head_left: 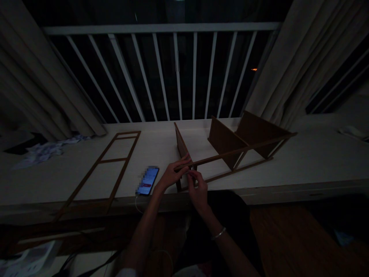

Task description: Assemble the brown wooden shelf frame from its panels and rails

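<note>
Fingers, left hand (172, 175): closing thumb and fingers around one rail end, clamping it.
Fingers, right hand (200, 191): bunching at that same corner; I cannot tell whether they are gripping anything.
Shelf unit (226, 144): one, brown and wood-looking, lying on its side at the hands, stretching right; three flat rectangular panels are standing between slim, straight rails.
Surface (163, 144): one, pale and smooth-looking, carrying the unit.
Phone (149, 181): one, flat slab, glowing blue, lying just left of the hands; one white cable (138, 206) is trailing.
Ladder-shaped frame (113, 160): one, brown, lying farther left; two long rails are holding three visible crossbars.
Bracelet (219, 233): one, shiny band, circling the right wrist.
Curtains (291, 57): two, folded cloth, flanking one white railing (161, 28).
</note>
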Available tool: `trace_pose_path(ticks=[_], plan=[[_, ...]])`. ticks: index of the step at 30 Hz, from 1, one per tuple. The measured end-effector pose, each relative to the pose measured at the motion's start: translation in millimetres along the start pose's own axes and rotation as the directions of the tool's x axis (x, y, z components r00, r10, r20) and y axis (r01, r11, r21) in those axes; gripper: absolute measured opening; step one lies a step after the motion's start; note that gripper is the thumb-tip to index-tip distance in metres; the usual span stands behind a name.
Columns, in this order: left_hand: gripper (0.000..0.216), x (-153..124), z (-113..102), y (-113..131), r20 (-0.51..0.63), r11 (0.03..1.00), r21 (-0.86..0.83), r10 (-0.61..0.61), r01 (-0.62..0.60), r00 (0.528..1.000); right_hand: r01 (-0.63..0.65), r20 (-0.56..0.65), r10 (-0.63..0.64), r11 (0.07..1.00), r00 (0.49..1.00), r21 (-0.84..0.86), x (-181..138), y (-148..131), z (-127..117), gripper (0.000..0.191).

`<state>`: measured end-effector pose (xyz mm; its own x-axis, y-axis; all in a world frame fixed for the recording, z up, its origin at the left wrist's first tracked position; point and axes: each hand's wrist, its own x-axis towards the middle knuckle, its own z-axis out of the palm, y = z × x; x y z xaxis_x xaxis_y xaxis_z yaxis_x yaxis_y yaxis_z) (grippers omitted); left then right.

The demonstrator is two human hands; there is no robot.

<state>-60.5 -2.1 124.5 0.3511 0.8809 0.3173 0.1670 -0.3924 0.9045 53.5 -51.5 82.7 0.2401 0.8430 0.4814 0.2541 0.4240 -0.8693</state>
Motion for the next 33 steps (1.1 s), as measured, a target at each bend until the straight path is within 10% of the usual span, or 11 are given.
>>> trace_pose_path(ticks=[12, 33], plan=[[0.063, -3, -15, -2, 0.159, 0.963, -0.217, -0.125, 0.158, 0.979, 0.224, 0.077, -0.213, 0.957, 0.974, -0.183, 16, 3, -9, 0.018], [0.049, -3, -5, -3, 0.020, 0.994, -0.047, -0.100, 0.101, 0.995, -0.130, -0.177, 0.171, 0.966, 0.969, 0.223, 24, -3, -6, 0.020]])
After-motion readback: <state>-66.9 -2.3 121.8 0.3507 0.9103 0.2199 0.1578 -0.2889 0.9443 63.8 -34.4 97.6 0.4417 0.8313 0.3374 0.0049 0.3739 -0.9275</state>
